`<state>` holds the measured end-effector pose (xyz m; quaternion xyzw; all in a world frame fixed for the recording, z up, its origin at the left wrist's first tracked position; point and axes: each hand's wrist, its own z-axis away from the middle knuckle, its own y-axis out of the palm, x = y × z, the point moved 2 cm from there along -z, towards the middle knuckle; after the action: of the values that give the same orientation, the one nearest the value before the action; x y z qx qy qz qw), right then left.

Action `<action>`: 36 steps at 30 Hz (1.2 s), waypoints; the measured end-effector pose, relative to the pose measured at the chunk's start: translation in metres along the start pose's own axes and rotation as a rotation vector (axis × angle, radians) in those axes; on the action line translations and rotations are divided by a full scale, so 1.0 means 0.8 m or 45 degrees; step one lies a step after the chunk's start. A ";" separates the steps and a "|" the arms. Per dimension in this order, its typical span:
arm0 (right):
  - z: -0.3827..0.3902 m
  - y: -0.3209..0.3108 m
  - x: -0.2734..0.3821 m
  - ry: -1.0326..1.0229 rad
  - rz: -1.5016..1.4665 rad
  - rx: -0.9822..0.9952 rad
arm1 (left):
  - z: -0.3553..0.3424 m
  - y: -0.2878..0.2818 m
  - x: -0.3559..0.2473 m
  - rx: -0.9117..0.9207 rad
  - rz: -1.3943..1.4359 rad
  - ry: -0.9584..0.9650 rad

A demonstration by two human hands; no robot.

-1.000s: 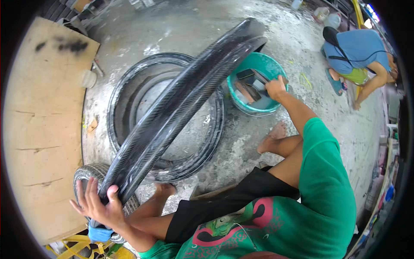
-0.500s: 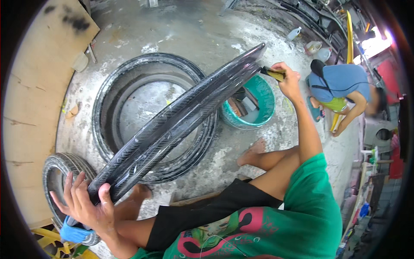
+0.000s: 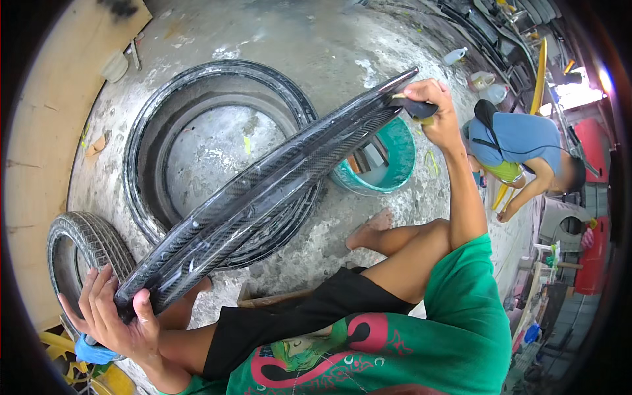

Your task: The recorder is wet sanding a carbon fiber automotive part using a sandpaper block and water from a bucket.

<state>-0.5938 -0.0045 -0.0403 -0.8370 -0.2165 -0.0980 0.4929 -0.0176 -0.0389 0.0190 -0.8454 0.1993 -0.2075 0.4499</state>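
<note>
Shines black on the panel [image 3: 263,181], woven in diagonal lines. Shows black and mustard on the pad [image 3: 419,109], teal on the bucket [image 3: 401,141], green with a pink-and-black print [image 3: 329,352] on the shirt [image 3: 454,329], tan with dark smudges [image 3: 118,6] on the board [image 3: 46,131], blue on the co-worker's top [image 3: 517,138].

At eight o'clock the left hand [image 3: 113,317] cradles a glossy black panel [image 3: 263,187] — at two, the right hand [image 3: 441,117] grips a dark pad [image 3: 420,108].
</note>
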 end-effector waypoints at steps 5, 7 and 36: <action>-0.024 0.024 0.059 -0.169 -0.149 -0.031 | 0.007 -0.003 0.011 0.008 -0.046 0.008; -0.009 0.009 0.004 -0.030 -0.263 -0.045 | 0.006 0.000 0.010 0.021 -0.018 0.016; 0.006 -0.009 -0.019 0.073 -0.198 -0.102 | 0.006 0.003 0.006 0.014 -0.020 0.005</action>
<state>-0.6108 -0.0011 -0.0431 -0.8335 -0.2628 -0.1685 0.4558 -0.0116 -0.0391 0.0154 -0.8440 0.1925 -0.2136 0.4527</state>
